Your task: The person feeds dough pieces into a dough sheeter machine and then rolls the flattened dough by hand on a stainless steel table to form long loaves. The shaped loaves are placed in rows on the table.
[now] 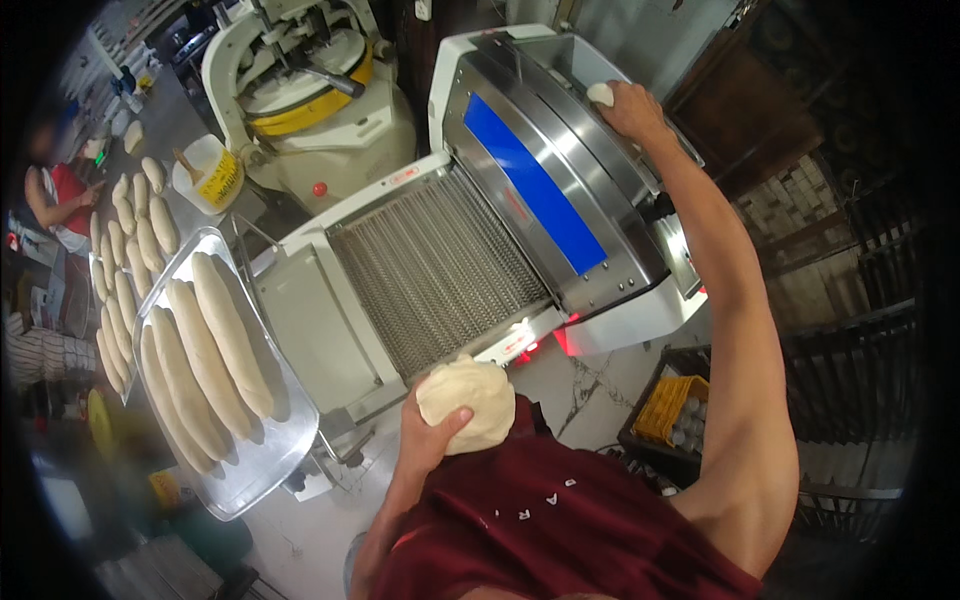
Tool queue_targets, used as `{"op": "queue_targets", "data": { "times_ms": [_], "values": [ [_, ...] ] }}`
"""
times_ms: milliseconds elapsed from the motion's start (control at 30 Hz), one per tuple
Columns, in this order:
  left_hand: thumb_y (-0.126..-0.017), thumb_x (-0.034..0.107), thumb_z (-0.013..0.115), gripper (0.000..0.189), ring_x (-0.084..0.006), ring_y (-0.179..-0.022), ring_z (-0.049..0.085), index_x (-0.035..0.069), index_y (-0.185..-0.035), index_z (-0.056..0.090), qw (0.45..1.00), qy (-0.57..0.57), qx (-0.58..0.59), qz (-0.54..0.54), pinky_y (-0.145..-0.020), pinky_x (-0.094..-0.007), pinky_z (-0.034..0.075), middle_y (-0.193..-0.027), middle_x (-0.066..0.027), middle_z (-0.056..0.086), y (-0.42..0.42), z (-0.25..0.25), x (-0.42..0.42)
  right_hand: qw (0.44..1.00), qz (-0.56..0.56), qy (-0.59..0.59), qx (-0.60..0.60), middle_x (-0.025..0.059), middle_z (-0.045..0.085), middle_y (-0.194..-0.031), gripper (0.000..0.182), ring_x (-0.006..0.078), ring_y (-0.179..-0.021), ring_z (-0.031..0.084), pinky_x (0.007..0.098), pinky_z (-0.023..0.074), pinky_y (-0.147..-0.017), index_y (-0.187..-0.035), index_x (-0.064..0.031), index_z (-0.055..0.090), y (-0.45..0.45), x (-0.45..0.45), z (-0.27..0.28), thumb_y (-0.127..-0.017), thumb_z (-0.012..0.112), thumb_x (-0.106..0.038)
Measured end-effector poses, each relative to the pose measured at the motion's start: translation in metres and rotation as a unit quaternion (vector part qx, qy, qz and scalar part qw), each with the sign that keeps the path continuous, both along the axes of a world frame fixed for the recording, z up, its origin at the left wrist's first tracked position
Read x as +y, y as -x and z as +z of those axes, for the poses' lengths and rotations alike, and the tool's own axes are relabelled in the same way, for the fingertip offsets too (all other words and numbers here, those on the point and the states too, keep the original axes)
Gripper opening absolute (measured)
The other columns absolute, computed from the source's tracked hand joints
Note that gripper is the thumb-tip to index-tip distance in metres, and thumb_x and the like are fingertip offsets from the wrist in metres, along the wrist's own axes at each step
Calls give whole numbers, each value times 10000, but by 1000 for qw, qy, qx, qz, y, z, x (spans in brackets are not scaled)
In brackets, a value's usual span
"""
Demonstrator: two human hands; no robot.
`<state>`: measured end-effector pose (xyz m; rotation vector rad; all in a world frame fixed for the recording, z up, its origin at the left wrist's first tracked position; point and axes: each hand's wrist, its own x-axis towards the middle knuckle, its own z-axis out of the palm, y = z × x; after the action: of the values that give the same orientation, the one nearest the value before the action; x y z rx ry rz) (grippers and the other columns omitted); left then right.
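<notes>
My left hand (435, 431) grips a round, flattened lump of pale dough (472, 401) close to my apron, with the thumb across its face. Far out at the top right, my right hand (631, 112) is shut on a small piece of dough (600, 94) above the infeed hopper (592, 64) of a dough moulder. The moulder's steel cover (555, 142) carries a blue panel. In front of it lies a mesh conveyor belt (442, 270) with no dough on it.
A metal tray (262, 480) at the left bears several long dough rolls (225, 330). More shaped dough (135, 247) lies beyond it. A dough divider (315, 97) and a plastic tub (210, 176) stand behind. Another person (64, 199) is at far left. A crate (667, 412) sits on the floor.
</notes>
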<state>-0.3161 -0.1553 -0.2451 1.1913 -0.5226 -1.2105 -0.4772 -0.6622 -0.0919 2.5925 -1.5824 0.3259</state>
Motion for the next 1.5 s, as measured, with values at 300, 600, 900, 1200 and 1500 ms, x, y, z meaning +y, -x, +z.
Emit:
{"op": "queue_targets", "data": {
  "times_ms": [300, 600, 900, 1200, 1500],
  "values": [
    [-790, 170, 839, 658, -218, -1095, 639, -43, -1323, 519, 998, 13, 63, 14, -973, -357, 512, -1207, -134, 654, 16, 10, -34, 999, -17, 39, -27, 233, 703, -1096, 581, 390, -1028, 687, 485, 540, -872, -1189, -9, 675, 2, -6, 19, -832, 728, -464],
    [-843, 397, 772, 843, -262, -1265, 532, -8, -1452, 354, 953, 187, 234, 51, -1037, -419, 484, -1369, -159, 517, -1, 38, -58, 828, 232, -419, -293, 58, 655, -1148, 750, 163, -1012, 625, 308, 517, -876, -1347, 31, 540, -17, 262, 18, -742, 860, -275],
    [-949, 261, 698, 552, -190, -1146, 609, -8, -1376, 474, 971, 187, 147, 13, -938, -340, 528, -1265, -124, 616, -34, 54, -43, 708, 158, -484, -488, 114, 631, -1187, 610, 155, -1071, 606, 301, 505, -925, -1295, 48, 520, -55, 359, -36, -820, 830, -178],
    [-889, 134, 768, 406, -129, -984, 664, -2, -1233, 602, 978, 186, 44, 86, -872, -294, 540, -1096, -68, 705, -19, 39, -21, 753, 174, -412, -482, 92, 637, -1191, 625, 165, -1084, 613, 309, 512, -937, -1336, -9, 550, -56, 396, -54, -788, 831, -114],
    [-859, 52, 773, 402, -124, -1002, 662, 12, -1222, 603, 972, 193, -26, 133, -886, -286, 545, -1076, -75, 709, 7, 49, -50, 853, 140, -244, -440, 94, 679, -1090, 434, 149, -986, 641, 298, 525, -870, -1204, 22, 629, -16, 383, -33, -803, 786, -24]
  ]
}}
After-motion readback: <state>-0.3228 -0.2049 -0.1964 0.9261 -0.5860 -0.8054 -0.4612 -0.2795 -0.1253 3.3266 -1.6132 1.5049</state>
